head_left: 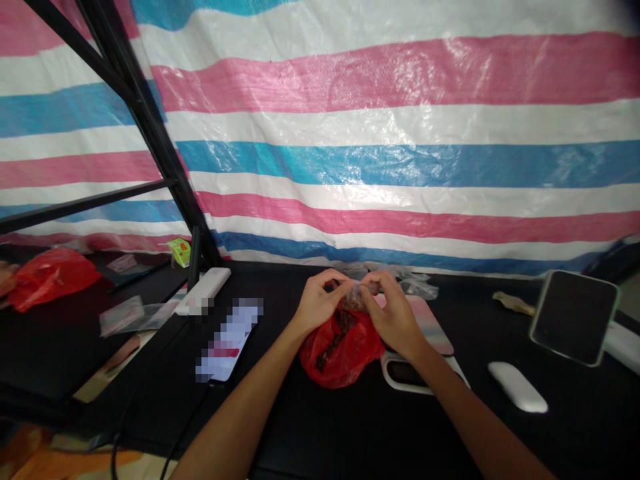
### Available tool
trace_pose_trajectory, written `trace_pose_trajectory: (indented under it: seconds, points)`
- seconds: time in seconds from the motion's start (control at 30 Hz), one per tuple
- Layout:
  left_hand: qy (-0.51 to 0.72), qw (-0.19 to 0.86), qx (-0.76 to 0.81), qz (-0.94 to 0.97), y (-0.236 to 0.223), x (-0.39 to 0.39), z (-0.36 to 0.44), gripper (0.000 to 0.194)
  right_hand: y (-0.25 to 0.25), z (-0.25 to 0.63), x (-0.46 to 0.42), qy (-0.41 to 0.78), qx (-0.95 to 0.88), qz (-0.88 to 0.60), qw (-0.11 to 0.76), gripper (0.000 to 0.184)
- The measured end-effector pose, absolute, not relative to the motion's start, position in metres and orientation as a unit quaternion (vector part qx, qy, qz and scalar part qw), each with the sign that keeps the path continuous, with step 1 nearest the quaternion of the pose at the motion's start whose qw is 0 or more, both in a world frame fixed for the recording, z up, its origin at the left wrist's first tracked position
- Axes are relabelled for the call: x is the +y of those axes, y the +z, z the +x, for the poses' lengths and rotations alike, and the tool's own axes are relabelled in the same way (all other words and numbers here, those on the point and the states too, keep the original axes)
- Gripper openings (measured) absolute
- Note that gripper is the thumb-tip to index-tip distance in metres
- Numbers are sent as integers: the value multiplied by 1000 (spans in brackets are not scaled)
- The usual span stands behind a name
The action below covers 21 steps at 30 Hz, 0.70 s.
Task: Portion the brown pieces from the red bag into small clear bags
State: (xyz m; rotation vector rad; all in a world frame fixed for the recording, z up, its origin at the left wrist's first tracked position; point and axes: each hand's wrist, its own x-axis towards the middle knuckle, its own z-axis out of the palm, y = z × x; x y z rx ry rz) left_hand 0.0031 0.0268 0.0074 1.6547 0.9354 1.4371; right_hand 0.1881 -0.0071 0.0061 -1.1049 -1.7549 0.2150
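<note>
My left hand and my right hand are close together over the table, fingers pinched. Between them they hold the top of a small clear plastic bag, with brownish contents showing through it. Directly below sits an open red plastic bag with dark brown bits inside; I cannot make out what they are. Partly under my right forearm is a white digital scale with a shiny pinkish plate. Behind my hands lie crumpled clear plastic bags.
Left of my arms lies a phone, beside a long white device. Rightward are a white mouse, a dark-screened device and a tan scrap. Past the black frame, another person's hand touches a red bag.
</note>
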Motion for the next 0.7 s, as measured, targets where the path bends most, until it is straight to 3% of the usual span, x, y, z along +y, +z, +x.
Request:
trace_pose_trajectory:
  seconds: [0.07,0.13,0.23,0.33,0.47,0.57,0.7]
  points:
    - [634,310,438,558,4,39,-13,25,7,192,-5,54,-696,-464,546,37]
    - [619,251,558,493,-2,51,-32,24,10,200,-1,31,-660,-484,574,50]
    - [573,244,617,481,-15,61,-50,18,13,214,3,-5,-643,-528,555,42]
    - [535,231,642,499,-24,58,-48,8,13,228,6,-47,-679,-578,450,33]
    - [532,137,653,521,-22,51,-41,24,2,241,9,-45,-721,-603,338,44]
    - [546,65,615,566,-13,50,-41,18,-5,247,12,-27,-732,-599,323,44]
    - [595,111,493,625,0,45,-34,14,4,240,10,-6,-722,-572,389,41]
